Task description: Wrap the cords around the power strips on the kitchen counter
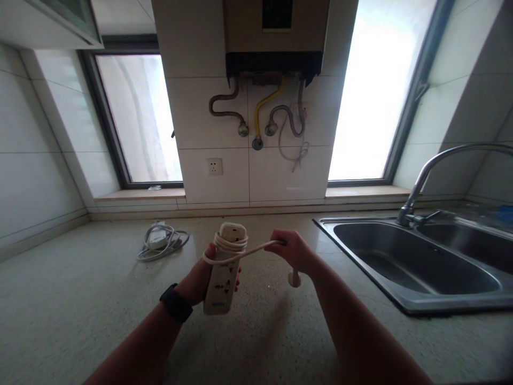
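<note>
Left hand (200,280) grips a white power strip (223,270) upright above the countertop (80,299). Right hand (292,250), fingers closed, holds its cord (256,248) taut from the coils wound around the strip's top; the plug (294,278) dangles just below the right hand.

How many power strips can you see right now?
2. One power strip is in the left hand, its cord pulled by the right hand. A second strip, bundled, lies on the counter near the left window.
</note>
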Motion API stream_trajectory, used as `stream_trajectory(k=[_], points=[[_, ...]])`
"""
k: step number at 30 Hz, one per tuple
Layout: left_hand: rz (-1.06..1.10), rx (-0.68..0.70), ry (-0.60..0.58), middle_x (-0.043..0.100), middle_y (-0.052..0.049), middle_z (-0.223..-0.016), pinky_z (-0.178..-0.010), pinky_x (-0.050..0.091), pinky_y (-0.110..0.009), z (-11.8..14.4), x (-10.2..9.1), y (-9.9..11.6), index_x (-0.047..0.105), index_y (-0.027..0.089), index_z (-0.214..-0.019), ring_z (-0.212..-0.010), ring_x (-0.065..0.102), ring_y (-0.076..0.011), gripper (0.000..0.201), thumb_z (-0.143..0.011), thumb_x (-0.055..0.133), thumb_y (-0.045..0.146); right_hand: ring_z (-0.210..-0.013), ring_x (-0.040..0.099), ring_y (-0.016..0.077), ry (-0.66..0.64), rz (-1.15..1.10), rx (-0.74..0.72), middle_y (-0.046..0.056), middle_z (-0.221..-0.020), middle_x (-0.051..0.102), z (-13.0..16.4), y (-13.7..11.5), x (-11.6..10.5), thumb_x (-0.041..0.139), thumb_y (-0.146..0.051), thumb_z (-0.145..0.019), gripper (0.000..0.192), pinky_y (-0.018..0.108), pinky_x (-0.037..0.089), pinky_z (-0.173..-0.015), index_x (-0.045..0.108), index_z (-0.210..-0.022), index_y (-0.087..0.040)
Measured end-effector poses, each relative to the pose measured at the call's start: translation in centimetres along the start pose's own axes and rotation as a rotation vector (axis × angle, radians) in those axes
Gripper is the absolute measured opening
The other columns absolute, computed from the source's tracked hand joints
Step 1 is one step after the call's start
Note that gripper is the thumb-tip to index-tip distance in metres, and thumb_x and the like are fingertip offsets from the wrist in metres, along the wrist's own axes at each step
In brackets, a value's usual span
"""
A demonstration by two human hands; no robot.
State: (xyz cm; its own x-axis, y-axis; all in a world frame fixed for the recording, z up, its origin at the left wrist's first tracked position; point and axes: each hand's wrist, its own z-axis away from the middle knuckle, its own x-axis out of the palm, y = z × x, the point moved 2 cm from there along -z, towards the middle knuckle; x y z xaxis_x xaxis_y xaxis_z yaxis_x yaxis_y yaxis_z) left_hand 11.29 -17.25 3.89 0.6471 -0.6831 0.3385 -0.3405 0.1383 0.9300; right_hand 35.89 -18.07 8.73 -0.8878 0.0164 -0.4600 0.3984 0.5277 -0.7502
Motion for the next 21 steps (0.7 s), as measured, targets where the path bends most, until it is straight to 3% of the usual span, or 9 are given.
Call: stream_trajectory(k=[5, 10, 15, 18, 21], points=[[-0.029, -0.058, 0.026, 0.061, -0.012, -0.097, -0.072, 0.052, -0.038, -0.3, 0.0, -0.6, 0.06, 0.012, -0.114, -0.075, 0.064, -0.0214, 0.074, -0.085, 0.044, 0.078, -0.054, 0.026, 0.0078, 0.15, -0.024, -0.046, -0.005, -0.057, 0.032, -0.1, -0.6, -0.8, 0.071, -0.053, -0.075, 0.045, 0.023, 0.022, -0.048, 0.048, -0.064, -0.016], [0.045, -0.002, 0.075, 0.061, -0.011, -0.097, -0.072, 0.053, -0.04, -0.6, -0.2, -0.7, 0.059, 0.013, -0.12, -0.076, 0.064, -0.0226, 0.085, -0.078, 0.042, 0.086, -0.054, 0.026, 0.0078, 0.182, -0.011, -0.041, -0.005, -0.058, 0.033, -0.2, -0.5, -0.6, 0.074, -0.055, -0.073, 0.048, 0.023, 0.023, -0.049, 0.049, -0.064, -0.016], [0.156, 0.076, 0.066, 0.061, -0.011, -0.095, -0.069, 0.054, -0.041, -0.3, 0.1, 0.2, 0.061, 0.013, -0.118, -0.074, 0.065, -0.0229, 0.086, -0.079, 0.039, 0.087, -0.054, 0.029, 0.0075, 0.01, 0.007, 0.019, -0.005, -0.057, 0.035, -0.4, 0.7, -0.4, 0.074, -0.053, -0.075, 0.044, 0.022, 0.023, -0.049, 0.053, -0.067, -0.014], [0.216, 0.113, -0.055, 0.062, -0.009, -0.091, -0.065, 0.054, -0.04, 0.0, 0.7, 0.7, 0.062, 0.013, -0.117, -0.07, 0.065, -0.0225, 0.087, -0.077, 0.04, 0.088, -0.053, 0.031, 0.0071, -0.144, -0.042, 0.051, -0.006, -0.057, 0.037, -0.3, 1.1, -0.1, 0.071, -0.051, -0.078, 0.04, 0.022, 0.024, -0.049, 0.056, -0.072, -0.014], [0.253, 0.059, -0.214, 0.062, -0.008, -0.086, -0.06, 0.054, -0.038, 0.4, 1.2, 0.4, 0.065, 0.014, -0.111, -0.067, 0.065, -0.023, 0.089, -0.071, 0.045, 0.09, -0.053, 0.032, 0.0067, -0.256, -0.095, 0.078, -0.006, -0.058, 0.04, -0.1, 1.1, 0.4, 0.071, -0.048, -0.078, 0.038, 0.021, 0.026, -0.05, 0.058, -0.074, -0.013]])
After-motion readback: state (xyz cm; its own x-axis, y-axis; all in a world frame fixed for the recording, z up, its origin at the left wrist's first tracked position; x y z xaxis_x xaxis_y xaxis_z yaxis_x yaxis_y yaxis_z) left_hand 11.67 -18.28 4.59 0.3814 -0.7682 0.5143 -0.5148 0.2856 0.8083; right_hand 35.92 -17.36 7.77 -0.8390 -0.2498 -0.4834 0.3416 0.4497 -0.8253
